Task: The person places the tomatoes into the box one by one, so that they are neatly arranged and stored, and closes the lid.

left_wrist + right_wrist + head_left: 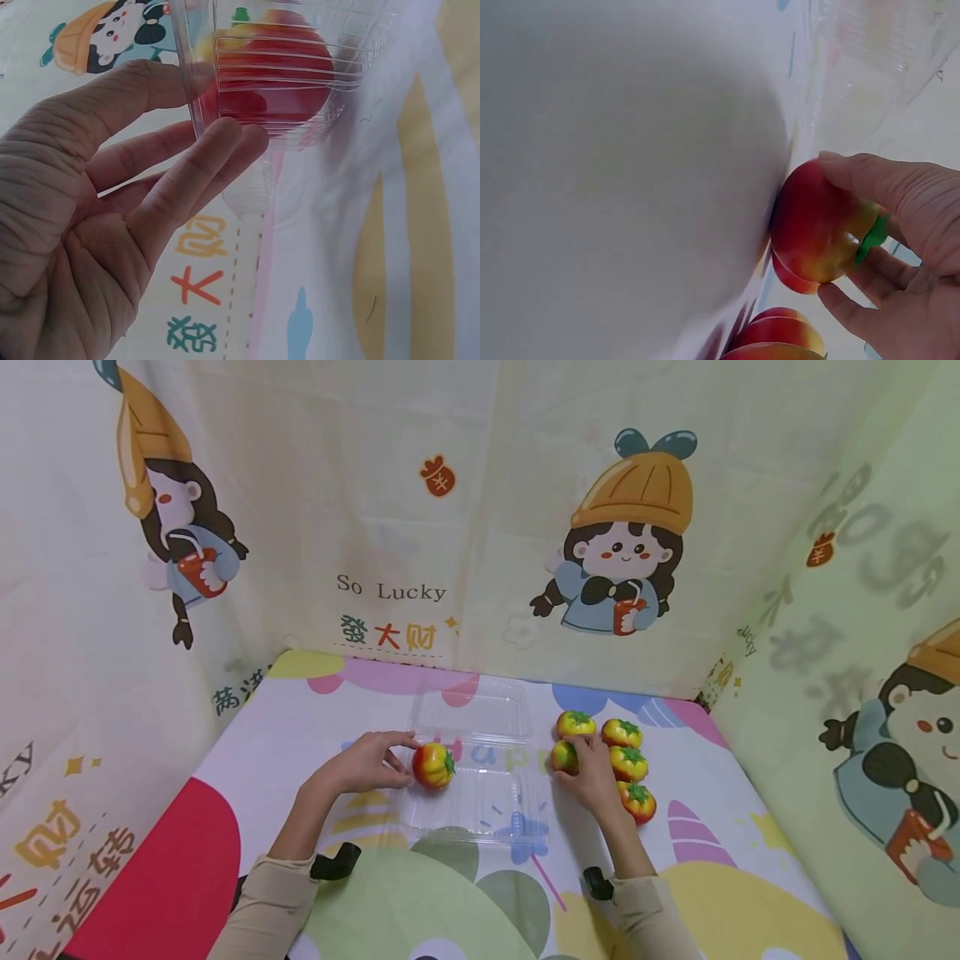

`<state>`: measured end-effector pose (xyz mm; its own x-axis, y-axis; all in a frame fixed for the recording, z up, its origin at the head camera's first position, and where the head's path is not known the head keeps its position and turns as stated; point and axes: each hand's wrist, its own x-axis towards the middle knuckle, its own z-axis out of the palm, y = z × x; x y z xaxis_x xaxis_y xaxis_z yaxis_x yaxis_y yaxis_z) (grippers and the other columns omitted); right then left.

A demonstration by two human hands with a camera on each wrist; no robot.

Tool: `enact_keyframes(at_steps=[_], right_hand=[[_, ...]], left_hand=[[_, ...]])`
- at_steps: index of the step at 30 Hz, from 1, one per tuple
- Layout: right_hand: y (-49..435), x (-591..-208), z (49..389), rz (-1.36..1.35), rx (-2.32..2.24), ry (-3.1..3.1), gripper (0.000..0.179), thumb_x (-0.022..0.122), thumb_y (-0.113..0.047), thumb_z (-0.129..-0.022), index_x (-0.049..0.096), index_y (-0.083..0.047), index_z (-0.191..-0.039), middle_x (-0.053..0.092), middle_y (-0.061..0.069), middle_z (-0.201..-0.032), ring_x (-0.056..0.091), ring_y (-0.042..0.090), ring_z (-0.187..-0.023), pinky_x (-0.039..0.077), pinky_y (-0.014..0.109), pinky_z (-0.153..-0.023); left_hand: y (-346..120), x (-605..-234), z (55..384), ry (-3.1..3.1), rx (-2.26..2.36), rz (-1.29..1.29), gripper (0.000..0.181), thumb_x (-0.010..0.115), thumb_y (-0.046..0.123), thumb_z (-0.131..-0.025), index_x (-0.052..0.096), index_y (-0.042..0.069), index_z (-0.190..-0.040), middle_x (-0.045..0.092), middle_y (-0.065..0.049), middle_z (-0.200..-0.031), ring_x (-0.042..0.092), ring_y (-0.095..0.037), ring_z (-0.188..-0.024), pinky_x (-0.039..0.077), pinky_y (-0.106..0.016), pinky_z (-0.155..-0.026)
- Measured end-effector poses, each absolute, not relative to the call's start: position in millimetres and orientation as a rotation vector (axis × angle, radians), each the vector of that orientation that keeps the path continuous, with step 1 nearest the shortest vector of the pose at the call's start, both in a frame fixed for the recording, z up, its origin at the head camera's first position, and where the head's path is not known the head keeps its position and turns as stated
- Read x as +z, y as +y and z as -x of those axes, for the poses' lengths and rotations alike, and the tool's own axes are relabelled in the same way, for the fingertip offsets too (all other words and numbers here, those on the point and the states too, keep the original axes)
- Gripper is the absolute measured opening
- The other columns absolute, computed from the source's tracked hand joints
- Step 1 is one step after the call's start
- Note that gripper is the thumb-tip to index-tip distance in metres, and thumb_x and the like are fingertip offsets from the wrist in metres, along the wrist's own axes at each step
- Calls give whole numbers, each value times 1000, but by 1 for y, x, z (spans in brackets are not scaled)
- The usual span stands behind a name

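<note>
An open clear plastic clamshell box (480,806) lies on the table with its lid (468,710) folded back toward the wall. Inside its left end sits one glossy red-and-yellow persimmon (432,767), its green leafy cap facing right. My left hand (375,762) pinches the box's left rim; the left wrist view shows the thumb and fingers on either side of the plastic wall (277,82). To the right of the box, my right hand (591,770) grips another persimmon (814,225), thumb on one side and fingertips on the other, close to the tabletop.
Beside and behind my right hand stand several more persimmons, among them a back one (576,723) and a front one (637,802). A colourful printed cloth (360,885) covers the table. Patterned curtains (480,527) enclose the back and both sides.
</note>
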<state>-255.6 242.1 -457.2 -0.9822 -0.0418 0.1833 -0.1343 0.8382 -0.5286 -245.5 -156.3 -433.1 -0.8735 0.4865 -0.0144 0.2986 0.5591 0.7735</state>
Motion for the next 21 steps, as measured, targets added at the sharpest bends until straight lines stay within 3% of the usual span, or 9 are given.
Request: enact_keyframes(at_steps=[21], right_hand=[[242,-463,252,-60,846,-2836,65,85,-18,-80,56,-8,-137,46,23,-141,40,43,-131,37,65,-113]], left_hand=[[-157,-432,245,2570,1203,-669,53,82,17,-86,64,3,-134,46,-24,-155,72,-16,-91,61,-26,-73]])
